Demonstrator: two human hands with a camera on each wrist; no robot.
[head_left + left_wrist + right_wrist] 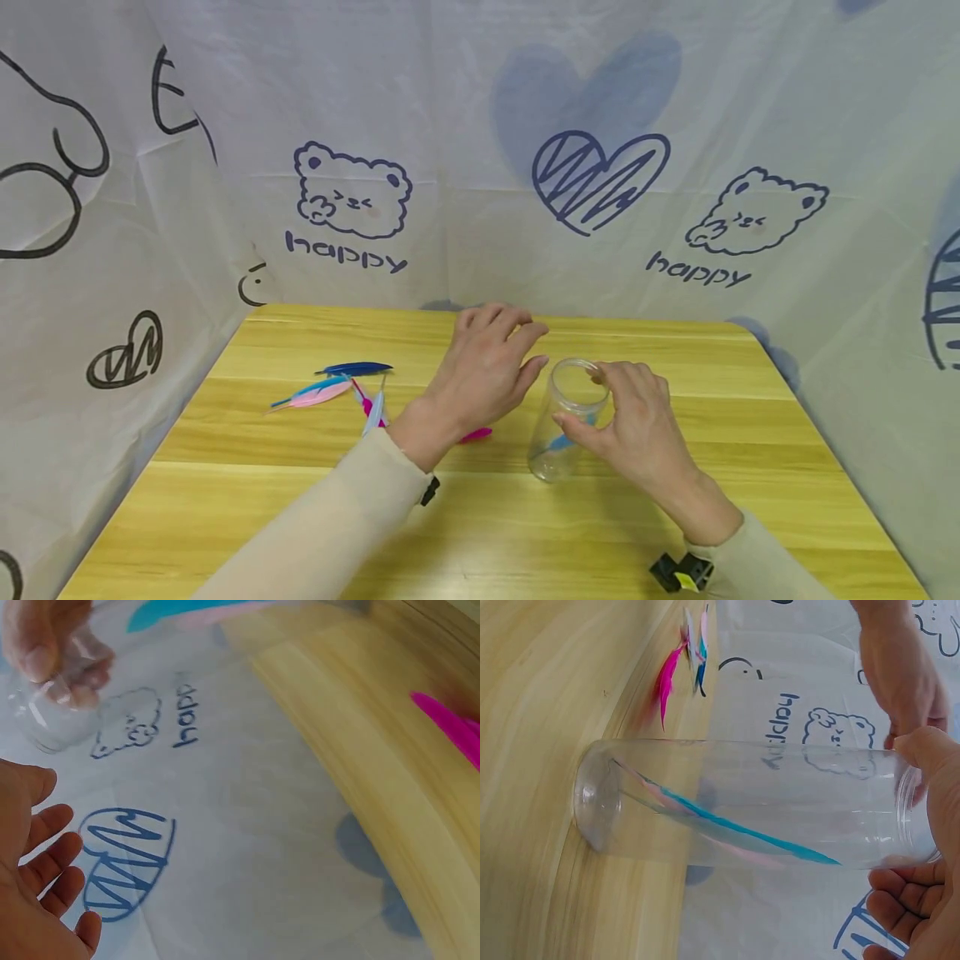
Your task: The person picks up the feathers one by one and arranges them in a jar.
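My right hand [645,425] grips a clear jar [546,442] around its rim, thumb on the near side and fingers on the far side. The jar has no lid on it and stands upright on the table. In the right wrist view, a blue feather [750,832] and a pink feather [739,851] lean inside it. Just left of the jar's mouth, my left hand [487,358] hovers with loosely bent fingers, holding nothing. A magenta feather [476,435] lies partly hidden behind the left wrist.
Left of my left forearm, a loose group of feathers lies on the wooden table [225,508]: a dark blue feather [354,367], a pale pink feather [322,395], a pale blue feather [377,408] and others. A printed white cloth [465,225] hangs behind the table.
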